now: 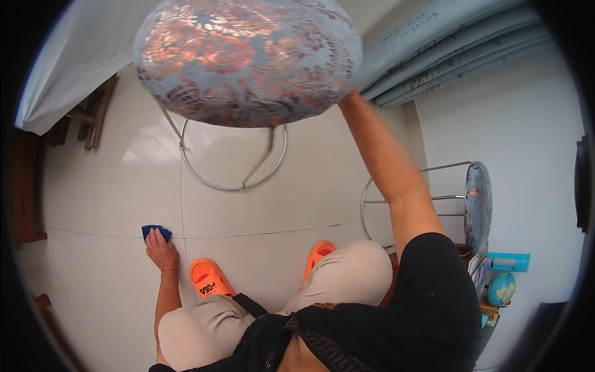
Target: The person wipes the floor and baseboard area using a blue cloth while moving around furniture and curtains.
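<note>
Left hand (161,249) presses a blue cloth (155,231) flat on the floor tile (111,198). Right hand, hidden behind the patterned stool seat (248,59), grip unclear, holds the stool tilted up. Risk: the one-handed stool slips or swings, dropping onto the orange sandals (209,279).

Your left hand (161,250) is low at near left, arm straight down, palm down, fingers curled forward and pressing flat. Your right arm reaches up and far, bare forearm stretched nearly straight, elbow near your right side. The right hand itself is hidden, so its grip cannot be told.
</note>
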Demonstrator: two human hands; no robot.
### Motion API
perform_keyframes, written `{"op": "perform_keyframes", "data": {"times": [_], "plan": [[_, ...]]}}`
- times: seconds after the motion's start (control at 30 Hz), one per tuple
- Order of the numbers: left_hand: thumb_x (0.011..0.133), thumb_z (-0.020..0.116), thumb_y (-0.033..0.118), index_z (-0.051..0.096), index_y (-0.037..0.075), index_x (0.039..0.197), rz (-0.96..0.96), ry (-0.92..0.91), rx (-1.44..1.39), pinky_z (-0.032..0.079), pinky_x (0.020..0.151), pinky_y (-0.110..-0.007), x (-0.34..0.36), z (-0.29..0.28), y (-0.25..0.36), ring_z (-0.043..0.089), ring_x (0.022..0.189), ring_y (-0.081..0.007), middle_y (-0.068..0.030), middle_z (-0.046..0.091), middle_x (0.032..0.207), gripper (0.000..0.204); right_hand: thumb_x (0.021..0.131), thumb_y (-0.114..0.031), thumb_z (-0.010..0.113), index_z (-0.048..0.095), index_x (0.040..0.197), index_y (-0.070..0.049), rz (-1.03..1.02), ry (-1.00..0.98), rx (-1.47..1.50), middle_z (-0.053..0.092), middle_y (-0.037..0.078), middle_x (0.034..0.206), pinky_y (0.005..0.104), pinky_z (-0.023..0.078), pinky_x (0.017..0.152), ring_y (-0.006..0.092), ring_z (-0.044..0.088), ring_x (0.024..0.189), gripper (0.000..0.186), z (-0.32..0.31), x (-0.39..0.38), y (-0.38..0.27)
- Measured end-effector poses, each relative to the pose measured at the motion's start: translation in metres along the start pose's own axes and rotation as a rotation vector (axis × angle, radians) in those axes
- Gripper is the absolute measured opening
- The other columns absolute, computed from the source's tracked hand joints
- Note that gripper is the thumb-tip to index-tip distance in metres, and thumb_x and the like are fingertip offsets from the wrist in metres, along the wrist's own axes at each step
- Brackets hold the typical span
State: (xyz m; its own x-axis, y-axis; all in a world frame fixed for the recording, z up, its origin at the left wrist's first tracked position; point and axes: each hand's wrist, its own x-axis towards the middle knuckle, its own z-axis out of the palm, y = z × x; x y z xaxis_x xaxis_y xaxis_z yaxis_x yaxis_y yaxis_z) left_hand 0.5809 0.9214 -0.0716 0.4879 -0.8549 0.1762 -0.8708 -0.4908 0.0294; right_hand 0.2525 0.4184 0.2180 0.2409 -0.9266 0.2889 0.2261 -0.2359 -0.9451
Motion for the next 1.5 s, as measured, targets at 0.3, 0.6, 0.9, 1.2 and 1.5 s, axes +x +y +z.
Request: {"op": "perform_keyframes", "data": {"times": [0.3, 0.6, 0.9, 1.2, 1.5], "plan": [[0.074, 0.061, 0.010, 0.042, 0.006, 0.129, -0.013, -0.003, 0.068, 0.036, 0.094, -0.043, 0.002, 0.003, 0.001, 0.040, 0.123, -0.0304, -0.0096, 0.043, 0.135, 0.058, 0.090, -0.040, 0.053, 0.044, 0.117, -0.005, -0.115, 0.456, -0.027, 0.056, 0.005, 0.102, 0.0301, 0.047, 0.069, 0.0148, 0.057, 0.086, 0.045, -0.135, -0.095, -0.069], [0.076, 0.061, 0.009, 0.039, 0.006, 0.132, 0.000, -0.032, 0.059, 0.037, 0.093, -0.044, -0.001, -0.002, 0.002, 0.038, 0.125, -0.0306, -0.0107, 0.041, 0.137, 0.060, 0.084, -0.062, 0.048, 0.042, 0.121, -0.005, -0.147, 0.220, 0.027, 0.057, 0.010, 0.099, 0.0306, 0.047, 0.061, 0.0157, 0.057, 0.078, 0.068, -0.074, -0.239, -0.067], [0.076, 0.061, 0.011, 0.039, 0.006, 0.131, -0.012, -0.075, 0.089, 0.036, 0.097, -0.043, 0.002, -0.006, 0.006, 0.039, 0.124, -0.0310, -0.0103, 0.041, 0.137, 0.060, 0.085, -0.064, 0.047, 0.045, 0.069, -0.008, -0.012, 0.304, -0.137, 0.036, -0.001, 0.049, 0.0266, 0.023, 0.041, 0.0098, 0.028, 0.041, 0.058, -0.124, -0.161, -0.073], [0.075, 0.062, 0.009, 0.040, 0.006, 0.130, -0.004, -0.049, 0.075, 0.037, 0.096, -0.044, 0.003, -0.001, 0.001, 0.039, 0.124, -0.0316, -0.0109, 0.041, 0.137, 0.060, 0.095, -0.030, 0.044, 0.049, 0.114, -0.002, -0.309, 0.928, -0.167, 0.056, 0.007, 0.107, 0.0301, 0.043, 0.072, 0.0196, 0.054, 0.088, 0.034, -0.298, -0.100, -0.079], [0.074, 0.061, 0.006, 0.040, 0.004, 0.130, 0.043, -0.007, 0.029, 0.036, 0.096, -0.045, 0.000, 0.001, -0.001, 0.039, 0.123, -0.0330, -0.0126, 0.042, 0.136, 0.060, 0.094, -0.019, 0.047, 0.054, 0.101, 0.000, 0.104, 0.924, -0.876, 0.058, 0.009, 0.099, 0.0325, 0.042, 0.087, 0.0198, 0.054, 0.095, 0.021, -0.202, -0.315, 0.027]]}}
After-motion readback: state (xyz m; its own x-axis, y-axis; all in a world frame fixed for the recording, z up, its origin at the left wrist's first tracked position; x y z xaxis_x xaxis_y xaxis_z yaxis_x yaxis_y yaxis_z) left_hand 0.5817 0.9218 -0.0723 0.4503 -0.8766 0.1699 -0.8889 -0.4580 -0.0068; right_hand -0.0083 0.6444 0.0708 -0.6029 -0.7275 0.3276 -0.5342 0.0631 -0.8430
